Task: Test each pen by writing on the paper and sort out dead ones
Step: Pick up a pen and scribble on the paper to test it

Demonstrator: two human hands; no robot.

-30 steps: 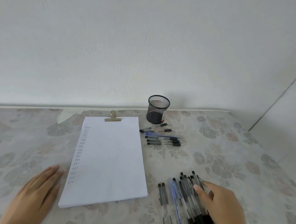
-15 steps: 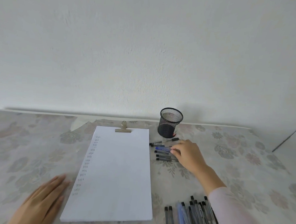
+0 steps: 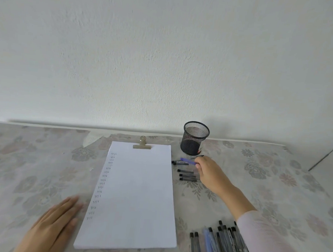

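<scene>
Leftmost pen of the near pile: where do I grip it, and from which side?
I'd pinch the leftmost pen mid-barrel from above, thumb entering from the left: bare cloth separates it from the paper, while its neighbour lies close on the right. It lies flat, black cap pointing away. The right hand is busy pinching the blue pen.

On the paper (image 3: 137, 198), a clipped sheet, one column of small handwritten entries (image 3: 103, 180) in dark ink is carried down the left margin. Each entry is read as "test", though several are blurred, and one short mark near the top cannot be made out. On the blue pen (image 3: 187, 160), the pen pile (image 3: 223, 242) and the mesh cup (image 3: 195, 139), any printing is too small to be read.
</scene>
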